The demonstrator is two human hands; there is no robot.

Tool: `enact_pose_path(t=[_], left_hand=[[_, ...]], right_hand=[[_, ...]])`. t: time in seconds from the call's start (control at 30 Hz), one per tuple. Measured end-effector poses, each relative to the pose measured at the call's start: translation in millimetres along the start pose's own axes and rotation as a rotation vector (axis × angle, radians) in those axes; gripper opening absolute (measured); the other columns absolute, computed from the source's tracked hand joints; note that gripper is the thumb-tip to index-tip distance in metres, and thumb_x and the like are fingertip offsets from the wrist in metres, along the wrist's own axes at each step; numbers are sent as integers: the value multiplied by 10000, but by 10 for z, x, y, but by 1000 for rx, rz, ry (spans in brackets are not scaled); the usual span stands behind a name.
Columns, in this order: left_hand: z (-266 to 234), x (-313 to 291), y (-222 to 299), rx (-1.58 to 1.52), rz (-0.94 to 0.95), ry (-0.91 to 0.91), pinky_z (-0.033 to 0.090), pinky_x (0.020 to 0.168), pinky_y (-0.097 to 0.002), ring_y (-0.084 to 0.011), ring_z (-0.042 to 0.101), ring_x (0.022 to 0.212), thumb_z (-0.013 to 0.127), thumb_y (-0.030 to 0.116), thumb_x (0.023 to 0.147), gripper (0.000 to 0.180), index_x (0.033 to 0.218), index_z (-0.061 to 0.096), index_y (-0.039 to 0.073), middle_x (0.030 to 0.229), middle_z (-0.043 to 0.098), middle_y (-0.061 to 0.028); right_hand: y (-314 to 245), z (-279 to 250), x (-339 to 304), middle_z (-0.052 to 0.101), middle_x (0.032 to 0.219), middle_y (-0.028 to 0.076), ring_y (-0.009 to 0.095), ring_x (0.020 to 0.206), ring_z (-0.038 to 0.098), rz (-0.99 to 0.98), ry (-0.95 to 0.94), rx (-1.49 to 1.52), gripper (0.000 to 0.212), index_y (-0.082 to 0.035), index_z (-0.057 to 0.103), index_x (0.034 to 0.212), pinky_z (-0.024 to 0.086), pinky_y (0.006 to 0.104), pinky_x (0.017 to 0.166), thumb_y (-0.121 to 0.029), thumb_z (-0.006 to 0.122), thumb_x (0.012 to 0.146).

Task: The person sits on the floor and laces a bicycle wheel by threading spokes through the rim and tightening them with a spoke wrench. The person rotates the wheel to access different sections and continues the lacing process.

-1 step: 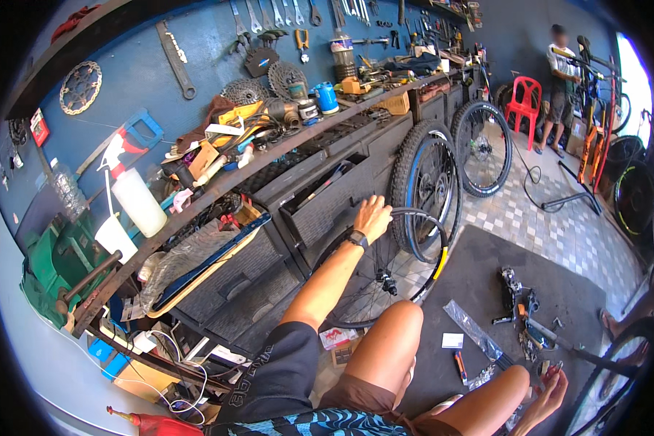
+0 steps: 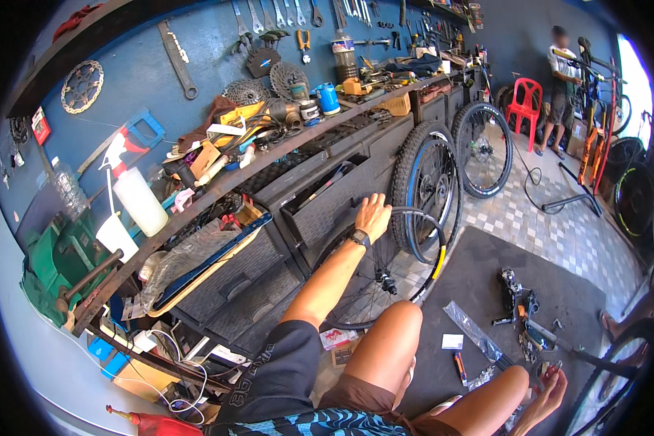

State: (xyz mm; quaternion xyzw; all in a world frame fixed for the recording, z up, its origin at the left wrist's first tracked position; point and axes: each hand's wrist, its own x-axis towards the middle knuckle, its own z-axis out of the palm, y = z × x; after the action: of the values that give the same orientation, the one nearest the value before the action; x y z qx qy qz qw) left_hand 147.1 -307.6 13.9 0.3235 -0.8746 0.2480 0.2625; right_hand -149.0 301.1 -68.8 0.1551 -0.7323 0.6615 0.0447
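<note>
My left hand (image 2: 373, 217), a watch on its wrist, has its fingers curled over the top of a bare bicycle wheel (image 2: 442, 256). The wheel has a black rim with a yellow patch and leans tilted before the drawers, its hub (image 2: 386, 282) showing above my knee. Low on the right, beyond my other knee, my right hand (image 2: 548, 396) is closed with a small metallic-looking piece at its fingertips, too small to name. Close to it on the dark mat lie a black bicycle part with cables (image 2: 512, 291) and a clear plastic sleeve (image 2: 472, 330).
A dark mat (image 2: 559, 272) covers the floor. Tyred wheels (image 2: 487, 149) stand by the drawers (image 2: 327, 200). A cluttered bench (image 2: 269, 156) runs along the left. A red chair (image 2: 525, 105) and a person (image 2: 562, 80) are at the back; a bicycle wheel (image 2: 618, 378) is at the lower right.
</note>
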Motion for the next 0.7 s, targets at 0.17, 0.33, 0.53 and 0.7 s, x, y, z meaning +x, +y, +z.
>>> enact_pose_path(t=[0.17,0.33,0.53,0.7], left_hand=[[-837,655,-162,-83,36,250,510,826,-517,-328,664,902,611,183,957,171,932,752,90,883,671,-130],[-2648,1700,-1955,210,-249,653,560,734,-547,-422,721,842,575,166,943,209,965,754,60,883,735,-210],[-2833,1147,-4854,319,-633,-153,549,873,-548,-412,737,946,540,579,1018,618,952,799,22,1024,774,-239],[-2549,907,-5984,453,-613,28,578,846,-533,-389,734,992,580,303,986,340,1058,795,50,1118,768,-222]], right_hand=[[-375,178,-101,765,1145,91,191,966,725,11,16,49,378,-47,697,1279,533,303,708,-353,635,1067],[-787,40,-248,746,1173,227,310,1006,742,60,112,31,419,78,711,1238,665,418,812,-276,718,1013],[-621,-86,-132,755,1156,148,244,994,729,11,158,-13,429,-7,684,1302,584,339,733,-360,646,1062],[-654,59,-171,772,1032,96,135,867,729,-14,196,53,194,-11,706,1148,569,253,630,-166,607,1084]])
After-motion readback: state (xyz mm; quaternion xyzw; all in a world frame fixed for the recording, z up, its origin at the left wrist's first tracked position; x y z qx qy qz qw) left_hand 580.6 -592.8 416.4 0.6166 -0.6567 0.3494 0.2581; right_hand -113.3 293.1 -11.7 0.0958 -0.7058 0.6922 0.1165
